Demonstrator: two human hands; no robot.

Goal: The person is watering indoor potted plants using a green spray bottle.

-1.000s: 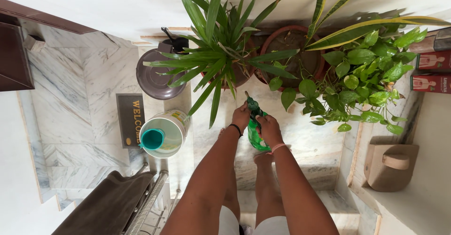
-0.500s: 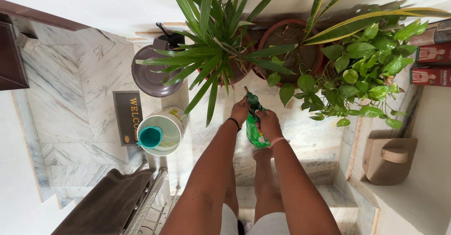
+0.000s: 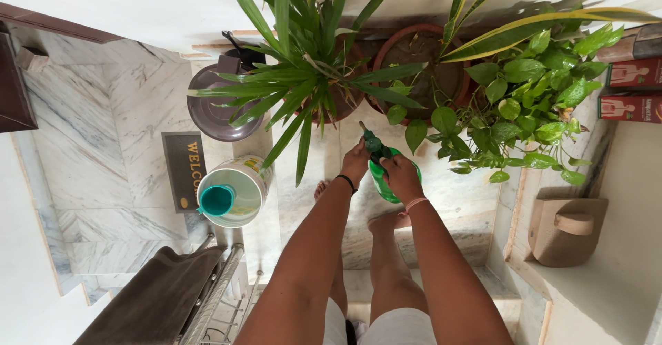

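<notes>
A green plastic spray bottle [image 3: 381, 174] with a dark green nozzle is held in front of me in both hands. My left hand [image 3: 354, 162], with a black band on the wrist, grips the dark nozzle top. My right hand [image 3: 402, 174], with a pink band on the wrist, wraps the bottle's body. The nozzle points toward a spiky long-leaved plant [image 3: 303, 69] in a clay pot. Beside it stand a second clay pot [image 3: 414, 41] with striped sword leaves and a trailing round-leaved plant [image 3: 524, 103].
A white bucket [image 3: 238, 190] with a teal mug inside stands on the marble floor at left, by a dark doormat [image 3: 183, 169] and a brown lidded bin [image 3: 214, 107]. A metal rack with dark cloth [image 3: 172, 297] is lower left. A tan object [image 3: 565, 228] sits on the right ledge.
Both hands have lifted the bottle a little up and right, tilting its body sideways. The view has shifted slightly, so the plants sit higher.
</notes>
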